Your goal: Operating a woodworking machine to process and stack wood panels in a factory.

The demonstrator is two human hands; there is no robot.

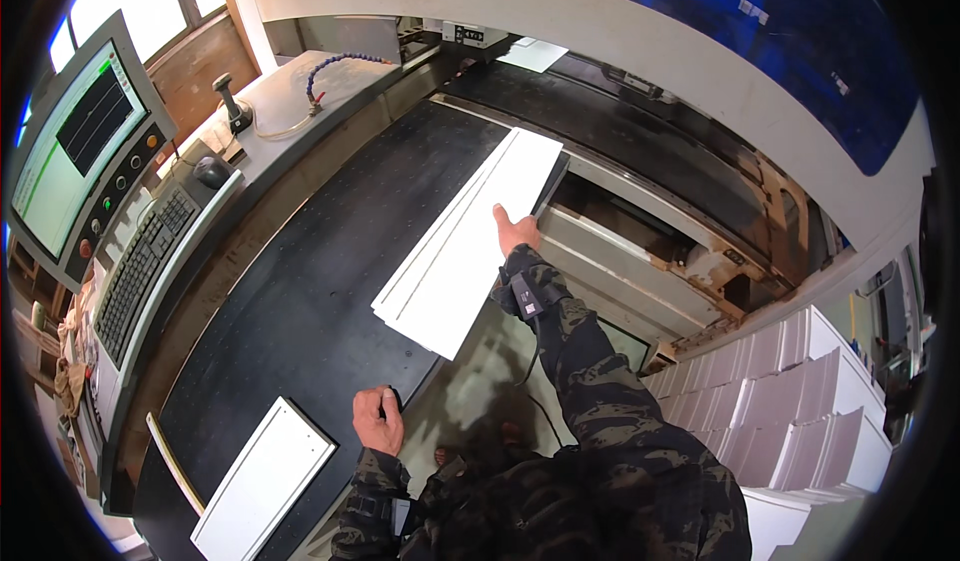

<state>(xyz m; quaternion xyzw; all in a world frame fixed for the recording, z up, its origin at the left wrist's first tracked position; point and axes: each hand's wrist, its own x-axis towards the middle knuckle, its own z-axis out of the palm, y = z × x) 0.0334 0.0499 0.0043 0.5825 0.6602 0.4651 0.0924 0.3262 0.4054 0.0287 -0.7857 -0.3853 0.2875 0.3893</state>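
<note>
Two or more long white panels [478, 246] lie stacked and slightly fanned on the black table [300, 291], their right side reaching past its edge. My right hand [516, 229] grips them by that right side, thumb flat on top, with the other fingers hidden. Near the table's front edge, my left hand [378, 421] is closed with its fingers curled; whether anything is inside them is hidden. Another white panel [262, 481], with small holes near its end, rests on the table to the left of that hand.
A machine with a blue-windowed hood [700, 21] spans the far side, a white piece [535, 54] under it. On the left stand a monitor [85, 141], a keyboard [145, 261] and a handheld scanner [232, 106]. Stacked white panels [770, 411] stand at right.
</note>
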